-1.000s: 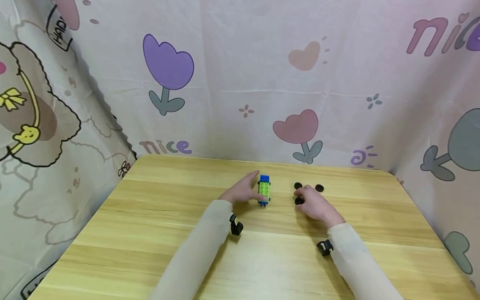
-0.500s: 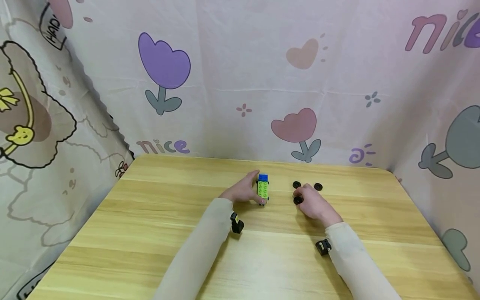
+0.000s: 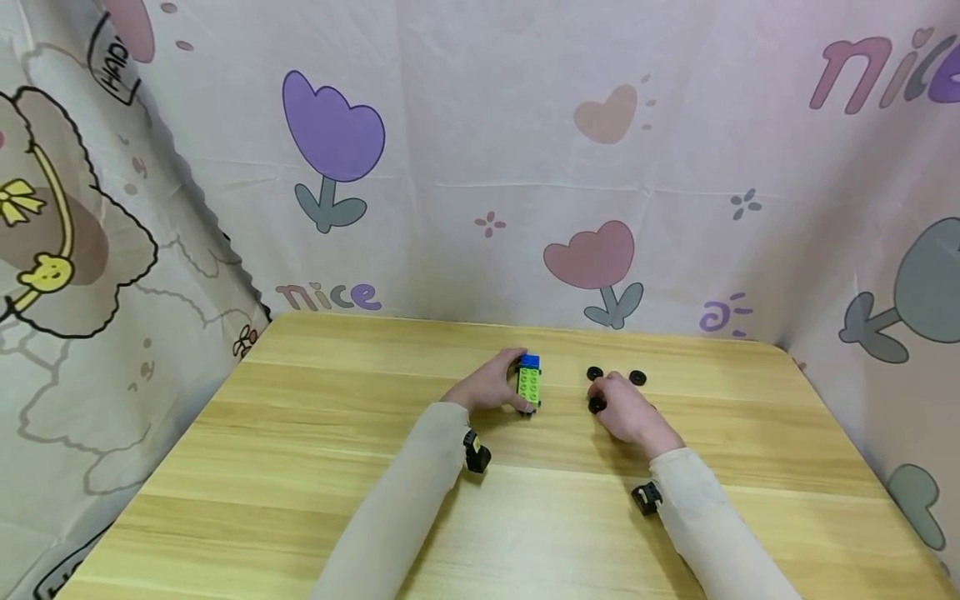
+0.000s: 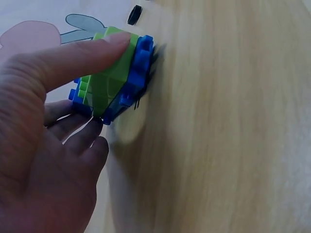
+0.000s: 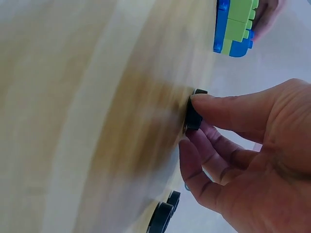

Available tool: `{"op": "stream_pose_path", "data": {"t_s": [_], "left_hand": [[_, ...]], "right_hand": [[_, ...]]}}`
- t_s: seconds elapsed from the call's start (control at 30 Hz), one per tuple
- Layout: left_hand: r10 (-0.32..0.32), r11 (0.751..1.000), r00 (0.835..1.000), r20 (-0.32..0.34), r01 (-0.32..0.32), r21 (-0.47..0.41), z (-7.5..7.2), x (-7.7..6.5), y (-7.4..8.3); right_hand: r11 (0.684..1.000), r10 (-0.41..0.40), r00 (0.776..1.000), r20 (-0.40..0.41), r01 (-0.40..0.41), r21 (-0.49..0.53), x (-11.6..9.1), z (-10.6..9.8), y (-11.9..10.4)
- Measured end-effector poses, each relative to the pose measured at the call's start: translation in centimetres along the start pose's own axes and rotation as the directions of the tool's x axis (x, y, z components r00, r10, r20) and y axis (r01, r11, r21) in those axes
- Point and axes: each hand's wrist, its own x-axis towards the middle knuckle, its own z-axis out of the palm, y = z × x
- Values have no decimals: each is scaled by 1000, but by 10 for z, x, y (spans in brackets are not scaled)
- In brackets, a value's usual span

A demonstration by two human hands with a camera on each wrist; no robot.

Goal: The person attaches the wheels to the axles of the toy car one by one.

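A toy car body of green and blue building blocks (image 3: 528, 385) sits on the table near its far side. My left hand (image 3: 489, 387) grips it, thumb over the near end and fingertips at the far blue end. In the left wrist view the thumb lies across the green block (image 4: 109, 80), with the blue base below. To the right, my right hand (image 3: 630, 414) pinches a black toy wheel (image 5: 194, 110) between thumb and fingers, low over the table. The head view has two loose black wheels beyond that hand, one left (image 3: 595, 373) and one right (image 3: 637, 377).
The wooden table (image 3: 300, 450) runs back to a patterned cloth (image 3: 465, 150), which also hangs at both sides. Small black cameras are strapped at the left wrist (image 3: 476, 452) and right wrist (image 3: 647, 498).
My left fingers have drawn in round the block car, whose near end the thumb first overlapped. My right fingers have come together on the black wheel, with the hand almost in place.
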Motion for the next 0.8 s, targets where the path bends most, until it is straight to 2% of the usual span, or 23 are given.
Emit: {"op": "stream_pose_path", "data": {"t_s": [0.17, 0.4, 0.5, 0.63, 0.8], "left_hand": [[7, 999, 1000, 3, -7, -38, 1, -1, -1], [35, 980, 999, 19, -31, -198, 0, -3, -4], [31, 969, 999, 38, -21, -245, 0, -6, -3], [10, 969, 999, 34, -1, -247, 0, -10, -1], [27, 976, 1000, 9, -24, -215, -1, -12, 0]], "right_hand": [[1000, 18, 1000, -2, -18, 7, -1, -1, 2], [996, 9, 999, -41, -5, 88, -3, -5, -4], [995, 13, 999, -53, -7, 102, -4, -7, -8], [994, -11, 998, -58, 18, 109, -5, -9, -17], [991, -79, 995, -69, 86, 103, -9, -12, -29]]}}
